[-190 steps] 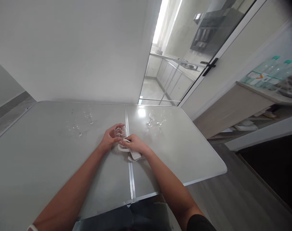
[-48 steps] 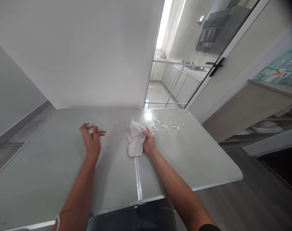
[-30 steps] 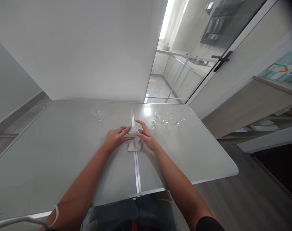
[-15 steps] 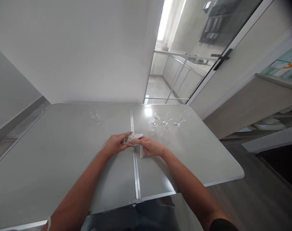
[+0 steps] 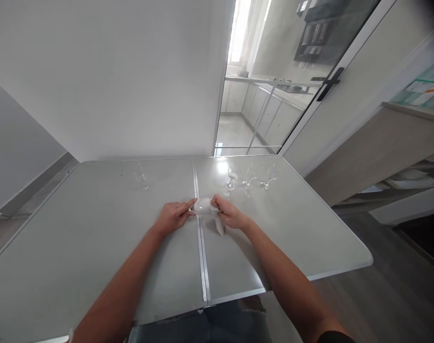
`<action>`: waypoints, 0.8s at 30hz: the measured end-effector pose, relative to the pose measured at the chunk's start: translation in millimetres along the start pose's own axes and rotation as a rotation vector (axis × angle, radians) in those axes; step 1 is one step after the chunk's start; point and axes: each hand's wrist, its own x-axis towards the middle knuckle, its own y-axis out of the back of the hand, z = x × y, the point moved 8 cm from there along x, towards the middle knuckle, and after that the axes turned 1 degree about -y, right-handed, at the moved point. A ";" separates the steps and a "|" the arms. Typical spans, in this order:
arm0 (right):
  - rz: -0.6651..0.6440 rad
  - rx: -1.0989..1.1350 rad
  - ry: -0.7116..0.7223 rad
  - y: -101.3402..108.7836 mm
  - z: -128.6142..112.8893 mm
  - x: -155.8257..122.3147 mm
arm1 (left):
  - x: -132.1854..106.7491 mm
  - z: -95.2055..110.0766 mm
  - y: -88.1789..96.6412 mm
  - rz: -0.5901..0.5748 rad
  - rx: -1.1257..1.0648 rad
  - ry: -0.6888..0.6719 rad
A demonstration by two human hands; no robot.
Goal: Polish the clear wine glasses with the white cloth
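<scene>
A clear stemmed glass [image 5: 201, 206] lies sideways between my hands over the seam of the table. My left hand [image 5: 172, 217] is closed on its left end, thumb and fingers pinching the base or stem. At the bowl's right end, my right hand [image 5: 228, 213] grips a white cloth [image 5: 220, 226], bunched against the rim. A tail of the cloth hangs below the right fingers. Whether part of the cloth is inside the bowl, I cannot tell.
Toward the table's [image 5: 95, 228] far right edge stand three clear stemmed glasses: a left one [image 5: 230, 185], a middle one [image 5: 247, 184] and a right one [image 5: 266, 185]. Faint transparent glassware [image 5: 141, 180] is at the far left. A wall and glass door lie beyond.
My right hand has drawn the cloth rightward off the glass, so the bowl now shows between my hands. My left hand stays at the left end.
</scene>
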 end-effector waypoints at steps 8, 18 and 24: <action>-0.039 0.171 -0.083 -4.0 7.5 4.9 | -3.5 -2.8 -7.6 0.019 0.030 -0.038; 0.095 -0.036 0.038 3.2 11.5 6.1 | -1.0 -10.7 -3.9 0.029 -0.342 0.180; 0.062 -0.350 0.120 3.7 11.6 8.2 | -1.0 -8.9 -0.1 0.125 -0.289 0.130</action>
